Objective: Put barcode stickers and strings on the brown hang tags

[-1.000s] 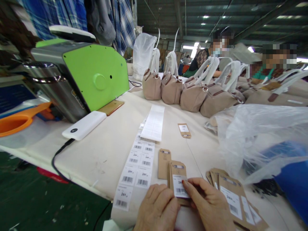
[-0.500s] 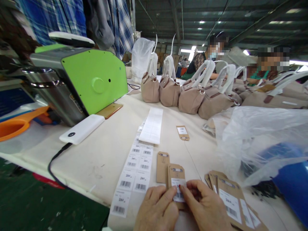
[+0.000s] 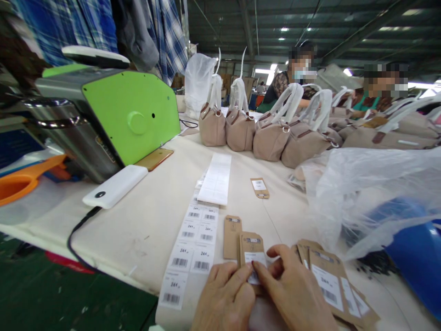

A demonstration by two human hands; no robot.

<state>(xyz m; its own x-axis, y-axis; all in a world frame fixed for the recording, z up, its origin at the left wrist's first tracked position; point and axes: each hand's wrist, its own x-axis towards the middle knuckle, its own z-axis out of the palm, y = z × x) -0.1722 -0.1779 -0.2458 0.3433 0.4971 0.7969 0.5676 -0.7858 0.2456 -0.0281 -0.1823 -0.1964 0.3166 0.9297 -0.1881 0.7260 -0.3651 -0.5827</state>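
My left hand [image 3: 225, 299] and my right hand [image 3: 292, 294] meet at the near table edge, fingers pinched together on a white barcode sticker [image 3: 255, 266] that lies on a brown paper hang tag [image 3: 251, 246]. A second blank tag [image 3: 232, 236] lies just left of it. A strip of barcode stickers [image 3: 193, 248] runs along the table to my left. A fanned pile of labelled brown tags [image 3: 336, 289] lies under my right wrist side.
A green machine [image 3: 132, 115], white power bank [image 3: 115, 186] with black cable and an orange scoop [image 3: 20, 181] stand left. Several beige handbags [image 3: 241, 131] line the back, people behind them. A crinkled plastic bag [image 3: 372, 193] over a blue tub [image 3: 416, 257] sits right. One tag [image 3: 259, 187] lies mid-table.
My fingers have closed in over the sticker and pressed it down on the tag, covering most of it. The view shifted slightly.
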